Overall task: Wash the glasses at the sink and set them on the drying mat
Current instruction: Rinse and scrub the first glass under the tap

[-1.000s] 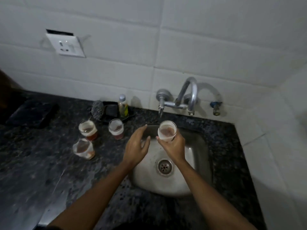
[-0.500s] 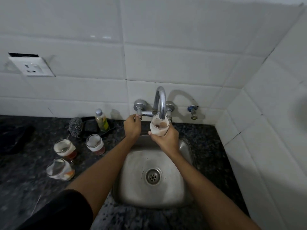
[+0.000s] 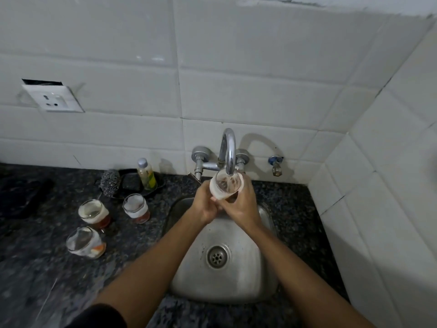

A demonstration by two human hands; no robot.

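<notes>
A clear glass (image 3: 224, 185) with a milky film is held tilted under the tap spout (image 3: 229, 150), and water runs into it. My right hand (image 3: 241, 204) wraps its right side and base. My left hand (image 3: 205, 204) grips its lower left side. Both hands are over the back of the steel sink (image 3: 248, 275). Three dirty glasses stand on the dark counter to the left: one with brown liquid (image 3: 94, 214), one with a white film (image 3: 136, 208), and one nearest me (image 3: 84, 242).
A small soap bottle (image 3: 146, 174), a steel scrubber (image 3: 110, 183) and a black dish (image 3: 132, 183) sit behind the glasses by the wall. A dark mat (image 3: 21, 197) lies at the far left. A wall socket (image 3: 53, 98) is upper left. A tiled wall closes in on the right.
My left hand has come off the tap handle and joined the right hand on the glass. Water now flows from the spout into the glass.
</notes>
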